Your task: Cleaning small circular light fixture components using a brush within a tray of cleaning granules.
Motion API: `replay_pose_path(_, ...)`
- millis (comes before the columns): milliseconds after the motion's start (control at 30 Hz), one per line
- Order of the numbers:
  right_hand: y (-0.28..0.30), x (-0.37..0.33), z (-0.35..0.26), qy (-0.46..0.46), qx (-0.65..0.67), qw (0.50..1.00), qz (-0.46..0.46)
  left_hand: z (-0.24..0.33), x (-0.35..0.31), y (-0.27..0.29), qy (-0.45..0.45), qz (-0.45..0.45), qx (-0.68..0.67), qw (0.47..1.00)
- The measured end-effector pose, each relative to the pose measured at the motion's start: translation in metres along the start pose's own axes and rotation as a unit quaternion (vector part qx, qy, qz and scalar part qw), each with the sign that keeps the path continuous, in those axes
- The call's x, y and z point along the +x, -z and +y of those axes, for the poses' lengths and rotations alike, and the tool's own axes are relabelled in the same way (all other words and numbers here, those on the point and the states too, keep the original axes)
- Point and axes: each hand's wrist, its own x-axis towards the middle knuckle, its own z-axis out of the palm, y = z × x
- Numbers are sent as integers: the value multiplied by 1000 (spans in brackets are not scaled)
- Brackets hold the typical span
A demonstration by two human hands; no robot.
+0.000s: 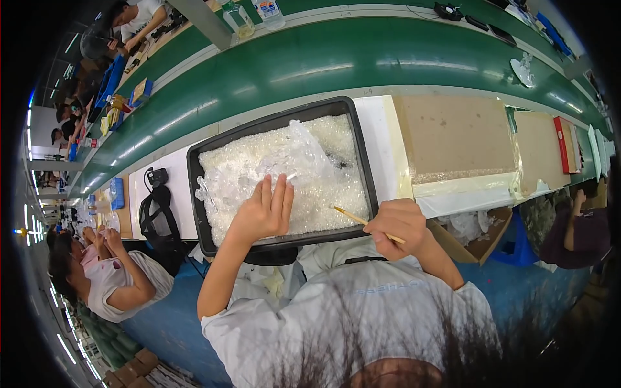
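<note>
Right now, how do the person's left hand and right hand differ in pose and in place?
The left hand has its fingers extended; the right hand is curled around a thin wooden stick. The left hand is over whitish granules in the black tray; the right hand is by the tray's near right corner. Both are bare.

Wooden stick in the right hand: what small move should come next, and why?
Probably ease the wooden stick leftward, toward the left hand: the right hand grips it firmly, but its tip is over the pale granules, apart from the clear plastic film near the left hand.
</note>
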Motion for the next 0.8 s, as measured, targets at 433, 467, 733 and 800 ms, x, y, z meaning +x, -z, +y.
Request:
replay_pose_path(433,-1,-1,0,-4,-10,1000,6,-1,6,20,16,31,-1,999)
replay_pose_path(467,0,-2,-1,-8,-6,1000,5,-2,6,21,16,30,-1,999)
replay_pose_path(733,-4,-3,1,-7,-10,1000,8,9,-1,18,-5,0,1,1000)
replay_pose_path(800,-4,-5,0,-7,-13,1000,3,7,1,13,19,4,-6,1000)
